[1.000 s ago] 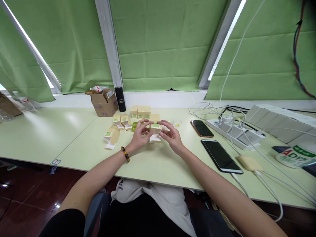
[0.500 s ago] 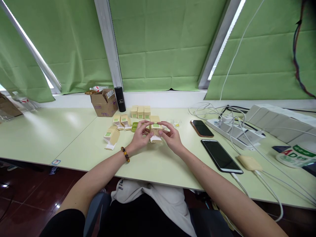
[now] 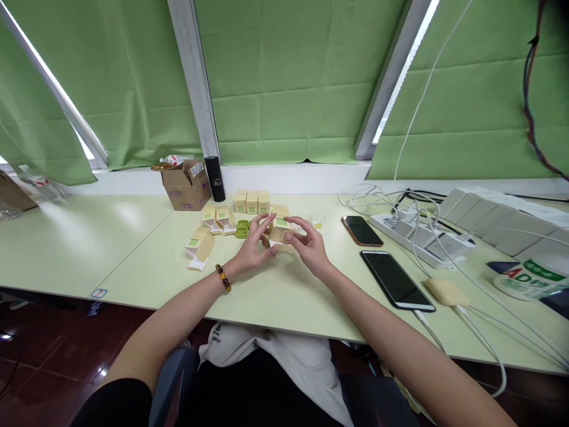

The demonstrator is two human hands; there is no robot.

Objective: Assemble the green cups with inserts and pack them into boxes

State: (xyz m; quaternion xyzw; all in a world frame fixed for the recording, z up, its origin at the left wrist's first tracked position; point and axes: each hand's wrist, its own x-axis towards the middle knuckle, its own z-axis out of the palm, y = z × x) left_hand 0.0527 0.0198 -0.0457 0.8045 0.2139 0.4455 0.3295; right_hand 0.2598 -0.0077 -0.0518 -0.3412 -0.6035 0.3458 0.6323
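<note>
A small tan carton with a green square label [image 3: 280,228] is held between both hands over the pale green table [image 3: 133,249]. My left hand [image 3: 251,248], with a bead bracelet at the wrist, grips its left side. My right hand [image 3: 309,246] pinches its right side and lower flap. Behind it stand three closed cartons in a row [image 3: 252,201]. Two open cartons [image 3: 219,218] lie to the left, next to a small green container [image 3: 242,228]. Another open carton [image 3: 198,246] lies further left.
A brown cardboard box [image 3: 186,185] and a black cylinder [image 3: 216,178] stand by the windowsill. Two phones [image 3: 361,230] [image 3: 396,280] lie to the right, with a power strip [image 3: 422,234], white cables [image 3: 484,302] and a tan charger [image 3: 446,292].
Both hands have closed in on the carton and tilted it a little; its white bottom flap, open a second ago, is now folded in under the fingers.
</note>
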